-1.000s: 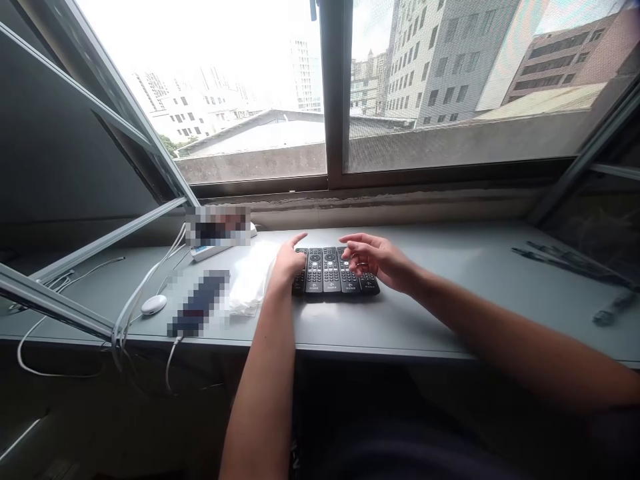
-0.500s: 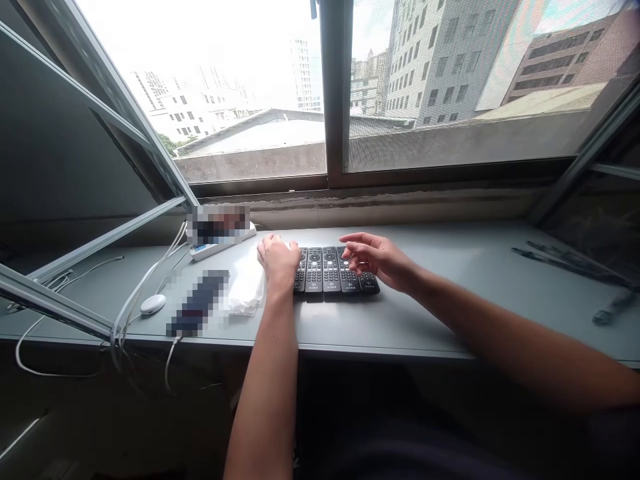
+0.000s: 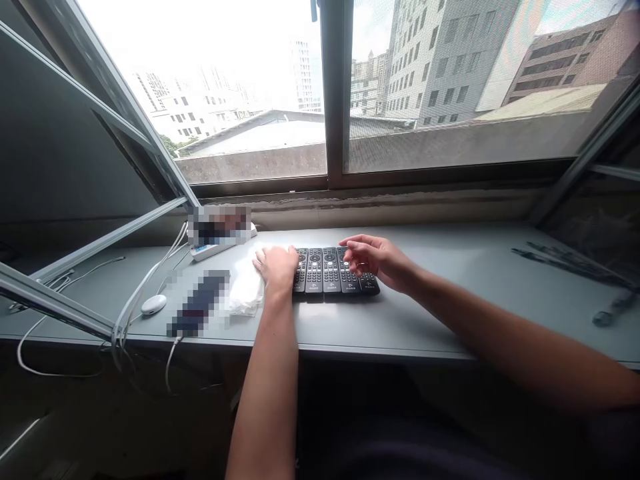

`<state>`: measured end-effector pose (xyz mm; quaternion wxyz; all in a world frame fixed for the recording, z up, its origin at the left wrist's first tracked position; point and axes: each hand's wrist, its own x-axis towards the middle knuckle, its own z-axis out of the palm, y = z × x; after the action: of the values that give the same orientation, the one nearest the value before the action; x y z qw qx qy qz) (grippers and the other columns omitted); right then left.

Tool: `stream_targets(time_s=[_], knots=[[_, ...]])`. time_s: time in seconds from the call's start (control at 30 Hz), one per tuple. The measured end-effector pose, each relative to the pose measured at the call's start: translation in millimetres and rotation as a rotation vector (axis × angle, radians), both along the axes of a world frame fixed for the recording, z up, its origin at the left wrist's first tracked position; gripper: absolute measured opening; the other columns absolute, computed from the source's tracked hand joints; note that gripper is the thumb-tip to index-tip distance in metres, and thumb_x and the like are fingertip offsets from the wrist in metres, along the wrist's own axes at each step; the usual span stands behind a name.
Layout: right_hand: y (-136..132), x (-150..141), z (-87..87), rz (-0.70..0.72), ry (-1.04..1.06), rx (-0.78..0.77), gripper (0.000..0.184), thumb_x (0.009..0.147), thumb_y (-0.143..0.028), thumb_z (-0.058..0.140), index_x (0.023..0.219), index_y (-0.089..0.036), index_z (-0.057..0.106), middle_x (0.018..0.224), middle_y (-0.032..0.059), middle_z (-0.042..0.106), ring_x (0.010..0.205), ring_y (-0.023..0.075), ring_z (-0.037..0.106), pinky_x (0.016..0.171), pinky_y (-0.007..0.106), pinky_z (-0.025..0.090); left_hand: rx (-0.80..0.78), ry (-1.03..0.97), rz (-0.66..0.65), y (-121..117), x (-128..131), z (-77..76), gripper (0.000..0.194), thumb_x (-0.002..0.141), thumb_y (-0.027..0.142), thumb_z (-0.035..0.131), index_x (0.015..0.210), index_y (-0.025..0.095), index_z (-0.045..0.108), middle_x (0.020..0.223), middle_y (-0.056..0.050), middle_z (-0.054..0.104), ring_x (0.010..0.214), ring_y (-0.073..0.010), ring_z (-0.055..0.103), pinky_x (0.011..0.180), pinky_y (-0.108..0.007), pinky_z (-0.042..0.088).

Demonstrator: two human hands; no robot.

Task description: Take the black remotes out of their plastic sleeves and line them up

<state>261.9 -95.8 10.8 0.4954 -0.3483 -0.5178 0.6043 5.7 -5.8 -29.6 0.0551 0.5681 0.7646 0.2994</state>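
Several black remote controls (image 3: 331, 270) lie side by side in a row on the grey desk, their buttons facing up. My left hand (image 3: 277, 267) rests palm down at the row's left end, fingers spread toward the clear plastic bags (image 3: 247, 293) and thumb by the leftmost remote. Part of that remote is hidden under it. Over the right end of the row is my right hand (image 3: 375, 259), its index finger stretched out and the other fingers loosely bent. Nothing shows in its fingers, which cover the upper parts of the right-hand remotes.
Left of the bags lies a blurred-out dark phone-like object (image 3: 200, 303) with a white cable. Nearby are a round white device (image 3: 153, 305), a white power strip (image 3: 220, 248) and a metal frame (image 3: 107, 230). Dark strips (image 3: 565, 260) lie far right. A window stands behind the desk.
My left hand has shifted slightly left, and its fingers have spread toward the plastic bags. My right hand and the row of remotes stay nearly where they were.
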Motion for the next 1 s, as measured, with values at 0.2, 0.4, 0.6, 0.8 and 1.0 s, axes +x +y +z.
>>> stream_targets(time_s=[0.2,0.4,0.6,0.8,1.0], knots=[[-1.5,-0.9,1.9,-0.009,0.001,-0.011,0.044,0.085,-0.051,0.094,0.109,-0.017,0.081,0.089,0.0044,0.075,0.07,0.0141,0.069,0.059,0.025,0.056,0.02,0.023,0.004,-3.1,2.9,3.4,0.049,0.101,0.05,0.056,0.123,0.012,0.079,0.147,-0.03,0.066,0.152,-0.0492,0.048,0.129,-0.064,0.024],[-1.1,-0.4,0.9,0.007,0.006,-0.008,0.041,0.087,-0.05,0.093,0.11,-0.018,0.081,0.089,0.0045,0.075,0.07,0.0145,0.068,0.059,0.026,0.055,-0.144,0.108,0.035,-6.5,6.5,8.7,0.057,0.103,0.051,0.049,0.128,0.01,0.078,0.153,-0.029,0.063,0.156,-0.0438,0.044,0.133,-0.057,0.023],[0.6,0.6,-1.7,0.019,0.013,-0.006,0.039,0.088,-0.05,0.091,0.11,-0.019,0.082,0.089,0.0044,0.075,0.07,0.0149,0.067,0.059,0.027,0.055,-0.132,0.098,0.036,-9.2,7.1,12.0,0.064,0.103,0.052,0.05,0.143,0.006,0.069,0.163,-0.032,0.053,0.162,-0.0457,0.035,0.134,-0.061,0.018],[2.7,1.5,-4.2,0.021,0.017,-0.007,0.038,0.09,-0.049,0.09,0.111,-0.018,0.082,0.088,0.0045,0.075,0.069,0.0147,0.068,0.059,0.026,0.055,-0.111,0.045,0.042,-6.0,2.9,7.8,0.063,0.1,0.053,0.054,0.134,0.003,0.073,0.162,-0.037,0.051,0.163,-0.0504,0.033,0.134,-0.065,0.013],[3.1,2.1,-5.3,0.037,0.009,-0.004,0.037,0.092,-0.049,0.089,0.11,-0.018,0.083,0.088,0.0046,0.075,0.069,0.0145,0.068,0.059,0.026,0.056,0.016,-0.037,0.021,-6.0,2.0,6.2,0.054,0.097,0.046,0.064,0.13,0.004,0.072,0.149,-0.038,0.062,0.158,-0.0519,0.04,0.133,-0.07,0.013]])
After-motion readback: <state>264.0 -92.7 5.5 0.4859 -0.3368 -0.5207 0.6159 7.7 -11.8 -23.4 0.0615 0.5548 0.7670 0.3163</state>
